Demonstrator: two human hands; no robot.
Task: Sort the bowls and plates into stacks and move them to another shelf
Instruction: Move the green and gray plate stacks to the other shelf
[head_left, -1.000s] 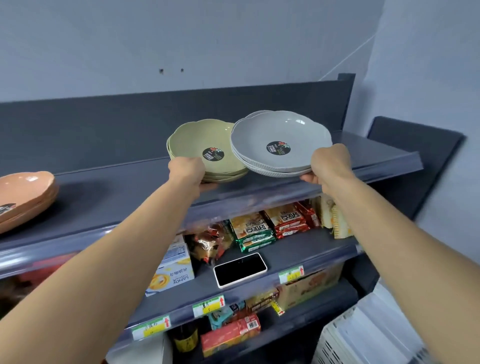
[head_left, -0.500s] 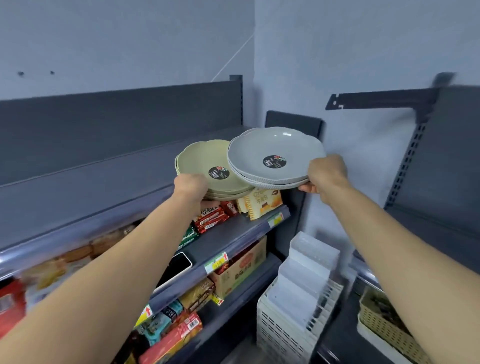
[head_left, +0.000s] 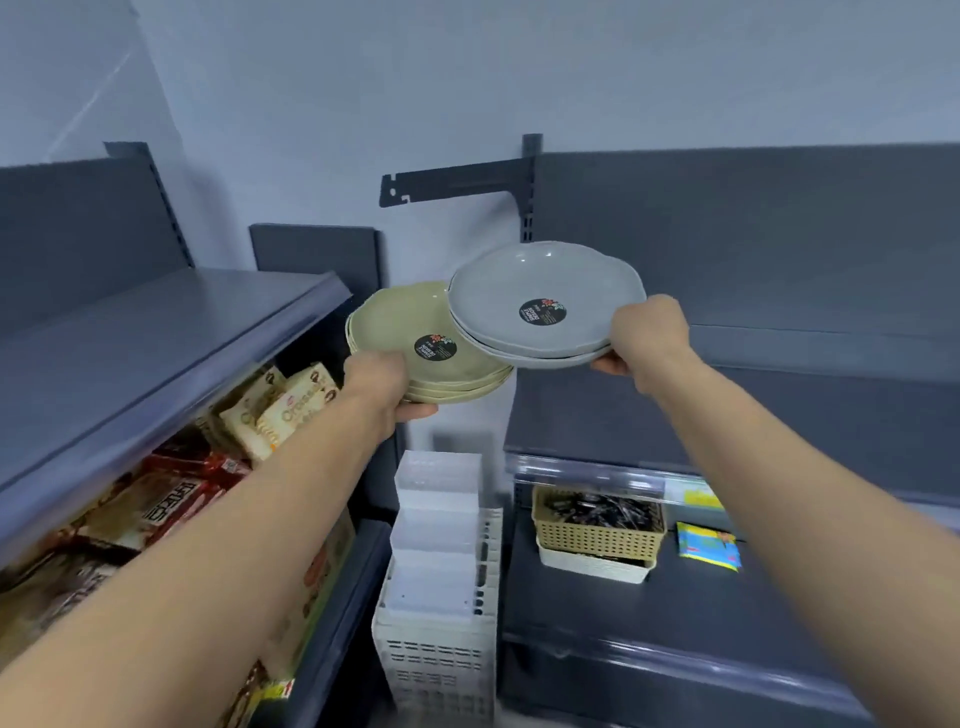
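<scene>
Grey shelf (head_left: 779, 343) ahead: keep both stacks level; left hand (head_left: 376, 382) grips green plates (head_left: 415, 338), right hand (head_left: 649, 332) grips grey plates (head_left: 535, 296), w/ rims overlapping.

Both my arms extend forward at chest height, bare to the elbow: my left hand (head_left: 375, 383) and my right hand (head_left: 648, 332) are each closed in a grip, thumb on top, fingers curled beneath.

The stack of pale green scalloped plates (head_left: 415, 332) sits left of (and partly beneath) the stack of grey scalloped plates (head_left: 540, 291), both held between two dark metal shelves (head_left: 156, 332).
</scene>
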